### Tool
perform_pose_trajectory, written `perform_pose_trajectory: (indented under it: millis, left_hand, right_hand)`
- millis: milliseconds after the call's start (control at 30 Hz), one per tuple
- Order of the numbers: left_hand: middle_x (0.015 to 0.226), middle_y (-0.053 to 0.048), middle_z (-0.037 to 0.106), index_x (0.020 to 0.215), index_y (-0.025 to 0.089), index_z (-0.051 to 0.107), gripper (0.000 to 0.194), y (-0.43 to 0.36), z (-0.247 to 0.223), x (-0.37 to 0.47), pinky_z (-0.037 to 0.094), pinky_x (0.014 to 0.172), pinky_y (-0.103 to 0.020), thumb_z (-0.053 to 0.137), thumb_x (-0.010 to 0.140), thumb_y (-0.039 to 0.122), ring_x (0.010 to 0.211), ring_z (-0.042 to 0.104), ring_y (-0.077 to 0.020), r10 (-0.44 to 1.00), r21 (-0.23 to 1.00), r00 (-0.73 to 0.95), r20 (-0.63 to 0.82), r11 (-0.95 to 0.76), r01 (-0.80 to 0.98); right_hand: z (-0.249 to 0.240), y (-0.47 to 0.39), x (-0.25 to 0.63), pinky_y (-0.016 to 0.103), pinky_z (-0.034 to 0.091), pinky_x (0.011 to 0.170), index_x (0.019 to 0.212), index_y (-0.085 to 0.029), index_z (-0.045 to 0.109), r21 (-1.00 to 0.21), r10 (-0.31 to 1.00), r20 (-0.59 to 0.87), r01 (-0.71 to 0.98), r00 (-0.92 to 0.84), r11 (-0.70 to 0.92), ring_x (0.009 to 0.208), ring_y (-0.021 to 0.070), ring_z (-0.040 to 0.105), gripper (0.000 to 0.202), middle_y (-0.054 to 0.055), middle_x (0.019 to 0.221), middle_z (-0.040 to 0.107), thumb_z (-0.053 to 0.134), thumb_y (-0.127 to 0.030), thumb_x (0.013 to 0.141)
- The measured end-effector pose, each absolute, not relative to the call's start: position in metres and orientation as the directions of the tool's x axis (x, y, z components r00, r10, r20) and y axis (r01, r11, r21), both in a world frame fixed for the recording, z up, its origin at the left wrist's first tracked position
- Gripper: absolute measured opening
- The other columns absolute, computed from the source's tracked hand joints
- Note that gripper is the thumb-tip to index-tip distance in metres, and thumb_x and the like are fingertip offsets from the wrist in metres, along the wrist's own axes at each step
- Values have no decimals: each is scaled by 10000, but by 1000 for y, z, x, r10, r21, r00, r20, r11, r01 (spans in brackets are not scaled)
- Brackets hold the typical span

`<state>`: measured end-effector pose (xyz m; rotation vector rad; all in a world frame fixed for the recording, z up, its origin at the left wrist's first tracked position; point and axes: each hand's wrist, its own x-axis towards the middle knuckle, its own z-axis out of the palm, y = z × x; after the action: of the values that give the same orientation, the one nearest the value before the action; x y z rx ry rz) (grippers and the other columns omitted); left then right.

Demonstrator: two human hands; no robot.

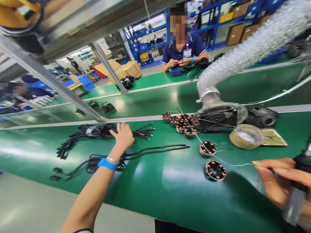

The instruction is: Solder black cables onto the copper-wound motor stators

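My left hand (123,137) is at a bundle of black cables (84,132), its fingers spread over the stripped-end side; whether they touch the cables I cannot tell. In front of it lies a second, looped pair of black cables (93,163). My right hand (279,181), at the right edge, pinches a thin solder wire (239,165) between thumb and finger. A black and grey tool like a soldering iron (294,204) is also in that hand, partly cut off. Closest to it is a copper-wound stator (220,176), with another stator (206,154) behind.
Several more stators (180,129) stand by a round fume fan (216,121) with a silver duct (233,64). Right of it are a tin (239,139) and a yellowish sponge (274,137). A metal post (60,84) slants on the left. A co-worker (182,51) sits opposite.
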<state>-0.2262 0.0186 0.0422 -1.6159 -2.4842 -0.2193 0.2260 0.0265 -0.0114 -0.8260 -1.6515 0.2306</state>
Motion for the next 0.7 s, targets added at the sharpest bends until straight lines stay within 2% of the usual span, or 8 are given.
perform_pose_trajectory:
  millis: [33, 100, 167, 233, 300, 367, 533, 700]
  left_hand:
    - [1456, -282, 403, 1250, 24, 497, 426, 12, 44, -204, 288, 1065, -693, 470, 826, -6, 1397, 302, -429, 895, 60, -352, 274, 350, 935]
    - [1303, -190, 561, 1181, 138, 554, 380, -7, 47, -150, 409, 1052, -557, 476, 822, 41, 1276, 460, -346, 926, 156, -173, 336, 126, 980]
    - [1161, -118, 631, 1135, 218, 573, 317, -29, 46, -91, 533, 901, -421, 497, 840, 130, 1083, 582, -261, 937, 333, 161, 311, -266, 905]
    - [1261, -137, 593, 1297, 209, 479, 456, -45, 43, -44, 555, 716, -356, 542, 846, 232, 1005, 621, -253, 900, 508, 402, 167, -428, 747]
    - [1130, -121, 664, 1286, 197, 481, 373, -47, 37, -20, 524, 658, -337, 462, 920, 268, 892, 660, -245, 887, 529, 461, -6, -388, 754]
    - [951, -85, 706, 1160, 203, 544, 272, -35, 29, -22, 498, 669, -340, 353, 978, 271, 805, 675, -241, 921, 457, 369, -125, -276, 845]
    - [952, -111, 705, 1064, 180, 561, 213, 12, 8, -65, 460, 729, -365, 388, 967, 260, 879, 669, -283, 995, 307, 36, -97, -4, 952]
    - [793, -60, 664, 875, 181, 557, 147, 15, 9, -72, 423, 663, -300, 453, 938, 264, 743, 624, -217, 980, 371, 121, -157, -55, 927]
  right_hand:
    - [-8, 26, 224, 205, 527, 512, 867, -247, 632, -526, 592, 800, 367, -92, 768, 569, 122, 652, 188, 9, 721, 693, 757, -121, 807]
    - [-2, 23, 215, 218, 548, 522, 932, -262, 627, -481, 542, 825, 304, -163, 822, 601, 138, 685, 226, 13, 751, 711, 674, -63, 835]
    - [1, 19, 199, 239, 579, 560, 966, -266, 608, -484, 530, 825, 237, -196, 842, 641, 150, 704, 248, -3, 783, 719, 651, -60, 835]
    - [1, 14, 184, 250, 590, 590, 959, -244, 595, -481, 496, 823, 123, -276, 868, 674, 151, 707, 281, 5, 823, 724, 626, -10, 807]
    - [-1, 11, 176, 262, 595, 622, 957, -228, 584, -454, 444, 828, 57, -343, 889, 708, 154, 705, 306, 23, 850, 722, 593, 30, 793]
    - [-6, 12, 175, 287, 600, 652, 974, -221, 569, -424, 424, 827, 87, -370, 902, 747, 169, 705, 290, 48, 897, 717, 600, 11, 804]
    - [-24, 21, 187, 367, 594, 722, 1046, -177, 544, -425, 487, 762, 239, -426, 873, 857, 226, 691, 273, 123, 1010, 690, 678, -117, 816]
    - [-24, 20, 189, 358, 579, 770, 1056, -179, 522, -487, 551, 746, 258, -374, 835, 864, 213, 686, 263, 102, 976, 678, 645, -124, 831]
